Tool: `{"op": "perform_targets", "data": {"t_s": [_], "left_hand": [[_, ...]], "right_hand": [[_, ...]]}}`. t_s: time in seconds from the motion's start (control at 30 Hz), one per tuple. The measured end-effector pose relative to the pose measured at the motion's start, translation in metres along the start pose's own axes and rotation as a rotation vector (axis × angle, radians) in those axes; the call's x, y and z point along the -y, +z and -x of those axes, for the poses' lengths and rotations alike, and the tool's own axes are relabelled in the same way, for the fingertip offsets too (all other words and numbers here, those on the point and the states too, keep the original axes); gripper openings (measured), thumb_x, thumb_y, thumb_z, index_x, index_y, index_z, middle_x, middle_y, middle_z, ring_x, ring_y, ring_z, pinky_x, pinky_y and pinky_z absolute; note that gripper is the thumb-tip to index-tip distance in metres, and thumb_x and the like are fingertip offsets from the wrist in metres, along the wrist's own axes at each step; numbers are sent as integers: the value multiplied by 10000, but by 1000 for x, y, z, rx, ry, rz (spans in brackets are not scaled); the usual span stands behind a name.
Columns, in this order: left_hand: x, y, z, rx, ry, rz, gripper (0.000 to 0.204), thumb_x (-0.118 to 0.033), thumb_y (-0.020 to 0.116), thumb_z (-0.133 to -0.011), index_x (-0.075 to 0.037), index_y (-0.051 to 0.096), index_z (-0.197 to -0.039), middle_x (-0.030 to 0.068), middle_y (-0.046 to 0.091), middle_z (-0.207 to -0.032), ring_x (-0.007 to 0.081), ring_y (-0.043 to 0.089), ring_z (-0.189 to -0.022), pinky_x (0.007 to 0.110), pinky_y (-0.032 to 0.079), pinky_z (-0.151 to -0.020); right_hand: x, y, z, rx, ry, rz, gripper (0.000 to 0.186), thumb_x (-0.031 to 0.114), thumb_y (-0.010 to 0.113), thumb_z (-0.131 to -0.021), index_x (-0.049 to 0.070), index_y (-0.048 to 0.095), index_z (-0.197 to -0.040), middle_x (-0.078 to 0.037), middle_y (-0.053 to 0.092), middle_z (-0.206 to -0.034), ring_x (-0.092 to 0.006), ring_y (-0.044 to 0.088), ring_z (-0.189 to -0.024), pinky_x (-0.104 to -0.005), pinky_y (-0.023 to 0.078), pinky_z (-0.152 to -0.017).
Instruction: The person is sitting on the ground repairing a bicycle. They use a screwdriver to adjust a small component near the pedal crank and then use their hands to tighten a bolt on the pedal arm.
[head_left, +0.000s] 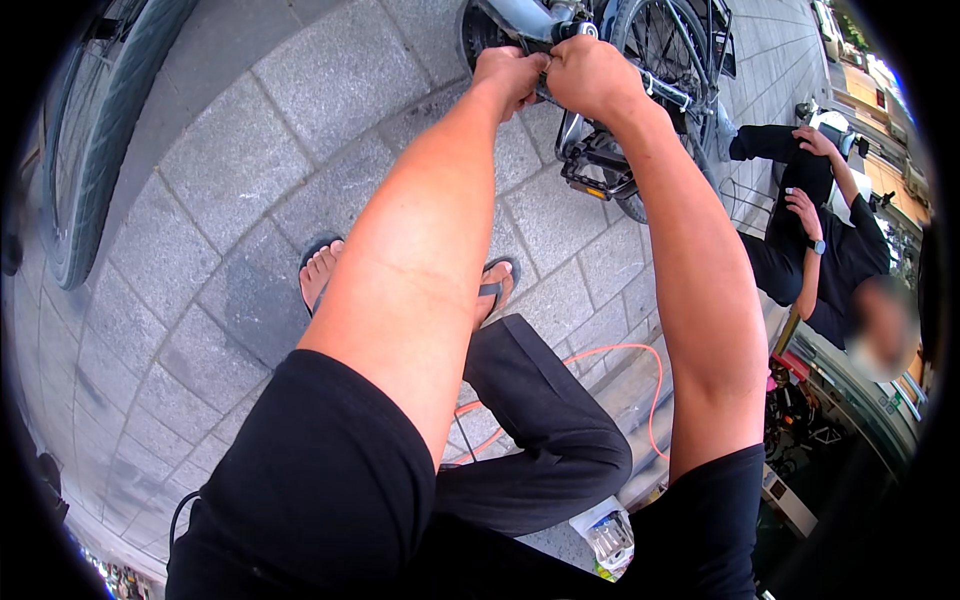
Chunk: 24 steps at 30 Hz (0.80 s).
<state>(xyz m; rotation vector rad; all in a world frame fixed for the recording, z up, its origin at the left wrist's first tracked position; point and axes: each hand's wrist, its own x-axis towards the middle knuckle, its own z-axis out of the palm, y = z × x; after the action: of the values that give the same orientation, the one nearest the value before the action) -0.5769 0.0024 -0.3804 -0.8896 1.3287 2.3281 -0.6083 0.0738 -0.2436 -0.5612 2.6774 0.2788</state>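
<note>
Both my arms reach out to a bicycle with a blue-grey frame [524, 14] at the top of the head view. My left hand [508, 78] is closed, its fingers curled in against the lower part of the frame. Right beside it, my right hand [596, 80] makes a fist, its thumb side close to the left fingertips. Whatever the fingers grip is hidden behind them. A round metal part [585, 30] shows just above the right knuckles. Below the right hand hangs a black pedal [597, 188] with an orange reflector.
Another bicycle's wheel [110, 130] stands at the far left. A person in black [830, 220] sits at the right. An orange hose [655, 400] runs over the ground by my knee. A clear packet of metal parts [608, 540] lies low down. Grey paving [215, 180] spreads around my sandals.
</note>
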Motion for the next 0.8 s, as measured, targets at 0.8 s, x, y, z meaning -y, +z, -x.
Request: {"op": "perform_targets", "data": {"t_s": [0.8], "left_hand": [[0, 1, 1, -2, -35, -15, 279, -299, 753, -932, -63, 653, -822, 6, 568, -690, 111, 499, -546, 289, 366, -466]], "right_hand": [[-12, 2, -9, 19, -32, -50, 318, 248, 594, -919, 58, 772, -1103, -222, 749, -1117, -387, 709, -1099, -465, 552, -963]]}}
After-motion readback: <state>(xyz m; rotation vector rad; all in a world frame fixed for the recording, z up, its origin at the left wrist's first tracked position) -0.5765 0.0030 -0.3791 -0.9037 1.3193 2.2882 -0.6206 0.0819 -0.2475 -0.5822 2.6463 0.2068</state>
